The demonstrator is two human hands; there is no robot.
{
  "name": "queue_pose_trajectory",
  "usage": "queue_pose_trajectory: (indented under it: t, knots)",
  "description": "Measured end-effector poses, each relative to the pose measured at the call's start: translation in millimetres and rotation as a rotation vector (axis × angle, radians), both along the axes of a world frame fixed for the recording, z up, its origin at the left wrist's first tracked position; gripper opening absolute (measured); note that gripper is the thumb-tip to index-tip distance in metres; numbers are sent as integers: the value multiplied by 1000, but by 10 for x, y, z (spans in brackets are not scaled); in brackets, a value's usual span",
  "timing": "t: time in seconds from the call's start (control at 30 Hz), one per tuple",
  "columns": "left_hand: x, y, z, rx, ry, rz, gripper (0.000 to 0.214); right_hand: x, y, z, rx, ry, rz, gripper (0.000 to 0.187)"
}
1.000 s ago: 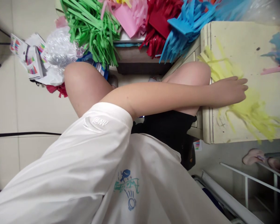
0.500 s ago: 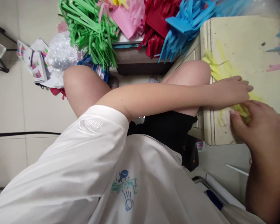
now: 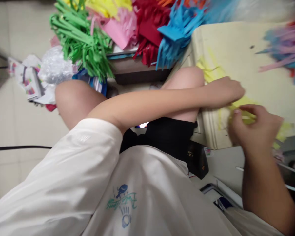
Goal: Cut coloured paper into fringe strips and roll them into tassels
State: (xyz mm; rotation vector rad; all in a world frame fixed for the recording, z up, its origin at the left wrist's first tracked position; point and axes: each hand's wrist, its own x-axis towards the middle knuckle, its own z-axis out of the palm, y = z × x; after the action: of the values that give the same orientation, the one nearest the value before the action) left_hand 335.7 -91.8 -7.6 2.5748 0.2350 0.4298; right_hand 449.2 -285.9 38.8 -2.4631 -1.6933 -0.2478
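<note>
My left arm crosses over my knees, and my left hand (image 3: 225, 91) lies palm down, fingers stretched out, on a bunch of yellow fringed paper strips (image 3: 243, 108) near the edge of a cream table (image 3: 236, 55). My right hand (image 3: 254, 129) comes in from the lower right. Its thumb and fingers are curled round the yellow strips just in front of the left hand. Both hands are somewhat smeared by motion.
Piles of cut paper fringe lie along the back: green (image 3: 81, 39), pink (image 3: 118, 26), red (image 3: 152, 29) and blue (image 3: 179, 26). More pink and blue strips (image 3: 285, 46) sit at the table's far right. Paper packets and crumpled plastic (image 3: 51, 68) lie on the floor at left.
My right hand came in from the lower right and closed on the yellow strips. The view swung, so everything shifted left. My left hand stayed on the paper.
</note>
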Motion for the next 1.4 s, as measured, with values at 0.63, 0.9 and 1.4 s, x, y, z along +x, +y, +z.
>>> queue_pose_trajectory:
  t: [0.63, 0.9, 1.4]
  knots:
    - [-696, -70, 462, 62, 83, -146, 32, -183, -442, 235, 40, 146, 181, 46]
    - [-673, 94, 510, 311, 116, 67, 31, -201, -241, 101, -50, 181, 166, 25]
    - [-1006, 676, 1140, 8, 347, -82, 94, -291, -292, -14, 96, 180, 142, 26]
